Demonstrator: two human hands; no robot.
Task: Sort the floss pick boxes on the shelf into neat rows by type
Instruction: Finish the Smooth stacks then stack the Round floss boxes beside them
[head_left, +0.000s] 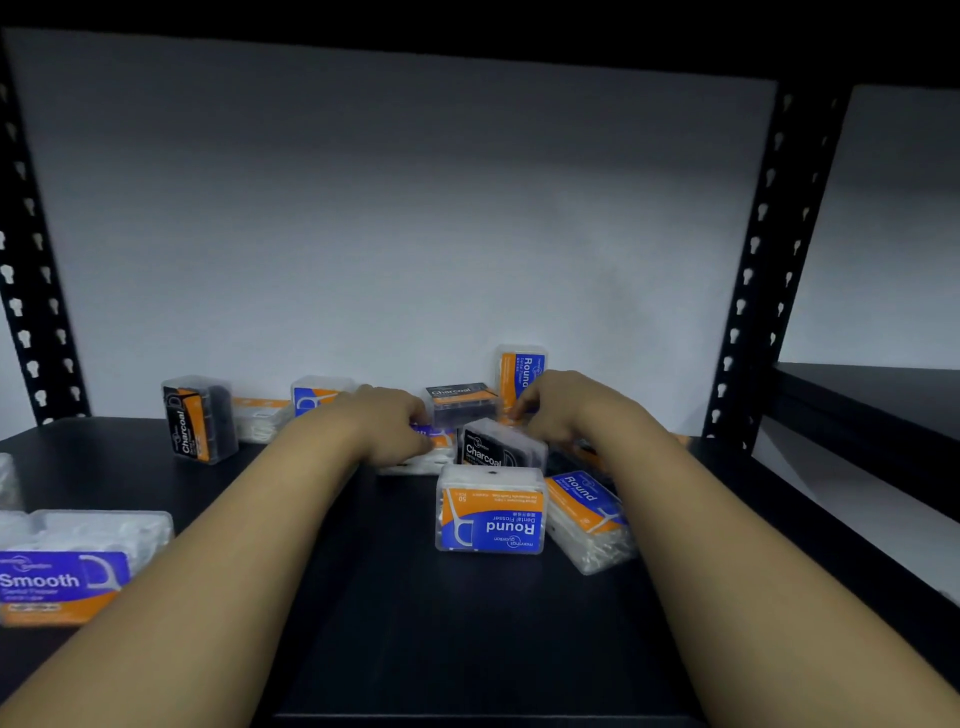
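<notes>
Evidently light, stiff and slick, the clear plastic floss pick boxes (491, 512) are lying scattered mid-shelf (363, 623), best pinched across their short sides. Far back, the left hand (387, 426) is curling onto a flat box, the right hand (563, 410) is pinching the upright Round box (519, 374).

There is one view only, from a camera on the person's head. It faces forward and slightly down into a dark shelf (363, 623), toward the white back wall (389, 208). It sits close, both forearms reaching in from the bottom edge among the nearest boxes.
</notes>
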